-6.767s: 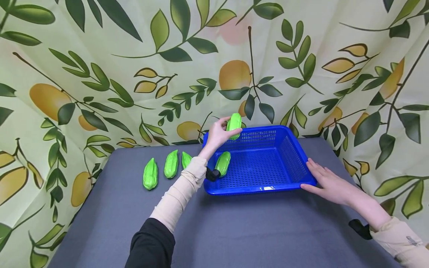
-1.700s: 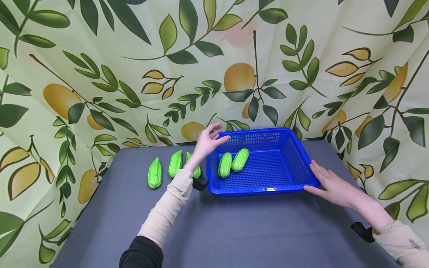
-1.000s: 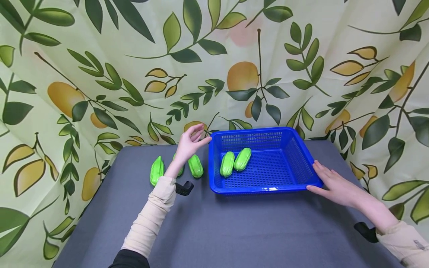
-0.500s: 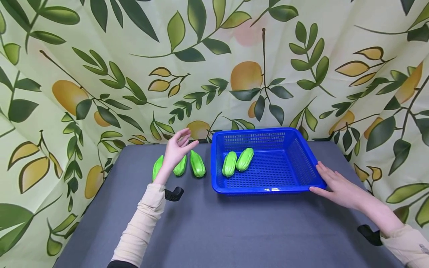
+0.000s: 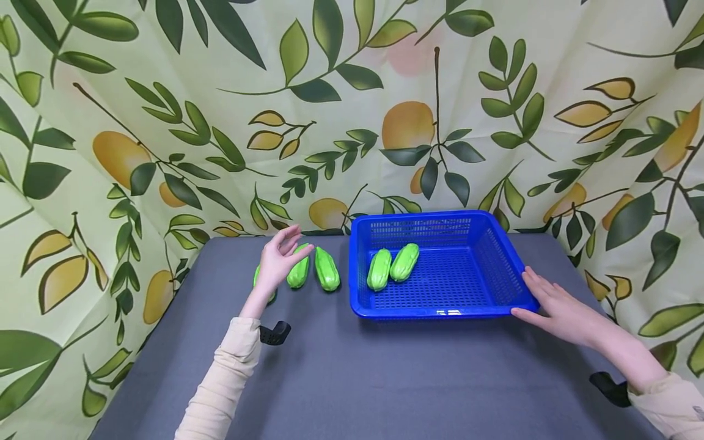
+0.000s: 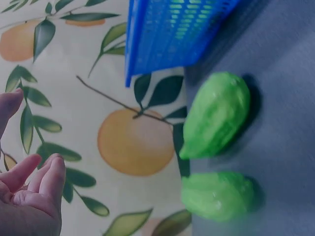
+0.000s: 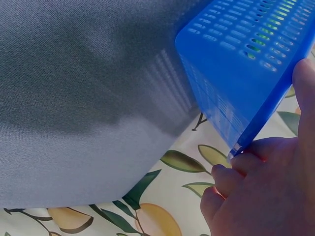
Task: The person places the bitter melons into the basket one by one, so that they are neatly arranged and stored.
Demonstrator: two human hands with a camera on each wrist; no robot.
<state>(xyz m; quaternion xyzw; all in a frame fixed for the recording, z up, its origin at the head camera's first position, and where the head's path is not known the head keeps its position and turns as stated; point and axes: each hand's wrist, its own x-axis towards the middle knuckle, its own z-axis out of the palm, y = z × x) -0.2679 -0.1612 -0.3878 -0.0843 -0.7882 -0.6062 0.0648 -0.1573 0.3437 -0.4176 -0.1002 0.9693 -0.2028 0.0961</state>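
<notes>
My left hand (image 5: 277,260) hovers over the left side of the table, thumb and fingers spread apart and holding nothing. Beneath and beside it lie three bright green ridged gourds: the leftmost gourd (image 5: 272,296) is mostly hidden by the hand, the middle gourd (image 5: 299,272) partly, and the right gourd (image 5: 327,271) shows whole. Two similar gourds (image 5: 379,269) lie side by side in the left part of a blue perforated basket (image 5: 440,313). On the basket's right rim rest the extended fingers of my right hand (image 5: 563,315), thumb at the near corner, as the right wrist view also shows.
A grey cloth covers the table (image 5: 385,379). Behind and on both sides hangs a curtain (image 5: 352,104) printed with leaves and orange fruit, close to the basket's far rim. A black wrist mount (image 5: 275,333) juts from the left sleeve.
Earlier the left hand held a gourd above the basket; that gourd now lies inside beside the other. The emptied hand has moved left over the row. The right hand stays at the rim.
</notes>
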